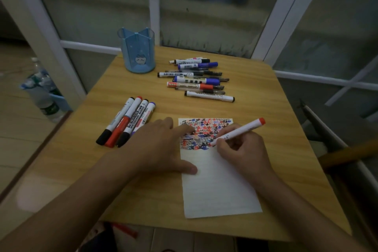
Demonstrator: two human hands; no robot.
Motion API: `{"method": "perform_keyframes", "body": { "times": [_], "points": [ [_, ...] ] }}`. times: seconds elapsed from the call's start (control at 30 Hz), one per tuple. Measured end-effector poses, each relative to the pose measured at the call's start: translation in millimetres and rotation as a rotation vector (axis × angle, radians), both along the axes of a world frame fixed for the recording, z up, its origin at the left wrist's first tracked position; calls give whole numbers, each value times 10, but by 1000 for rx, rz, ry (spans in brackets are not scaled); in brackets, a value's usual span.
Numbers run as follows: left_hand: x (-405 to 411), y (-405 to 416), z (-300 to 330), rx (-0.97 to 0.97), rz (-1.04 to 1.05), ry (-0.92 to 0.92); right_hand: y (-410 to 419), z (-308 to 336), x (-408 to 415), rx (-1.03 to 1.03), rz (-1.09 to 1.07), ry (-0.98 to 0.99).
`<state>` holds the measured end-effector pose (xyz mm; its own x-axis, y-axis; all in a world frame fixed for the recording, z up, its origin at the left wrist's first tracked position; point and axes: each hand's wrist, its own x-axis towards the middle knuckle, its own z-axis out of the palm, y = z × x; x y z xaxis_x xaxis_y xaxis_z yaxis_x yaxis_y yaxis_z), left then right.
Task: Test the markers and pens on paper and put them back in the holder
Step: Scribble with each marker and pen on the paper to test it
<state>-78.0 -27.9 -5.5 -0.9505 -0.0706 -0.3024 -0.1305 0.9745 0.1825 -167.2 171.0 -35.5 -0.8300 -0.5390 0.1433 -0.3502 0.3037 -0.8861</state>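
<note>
A sheet of white paper (216, 186) lies on the wooden table (276, 108), its top part covered with red, blue and black marks. My right hand (243, 151) grips a white marker with a red end (241, 131), its tip touching the paper. My left hand (161, 145) lies flat on the paper's left edge, fingers spread. A blue pen holder (137, 51) stands upright at the table's back left and looks empty. Several markers (126, 120) lie side by side left of the paper. A pile of markers and pens (198, 79) lies behind the paper.
A plastic water bottle (41, 92) stands on the floor to the table's left. Glass panels in white frames (278, 12) close off the back. A chair arm (347, 153) shows at the right edge. A red object (124, 229) lies under the table's front edge.
</note>
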Motion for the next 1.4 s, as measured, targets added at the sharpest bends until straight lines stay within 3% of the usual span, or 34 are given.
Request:
{"method": "perform_keyframes", "body": {
  "times": [0.5,1.4],
  "points": [
    [17,13,10,-4,7,-17,-11,-17,4,88,-2,97],
    [26,21,15,-3,10,-9,5,-34,-6,70,47,58]
  ]
}}
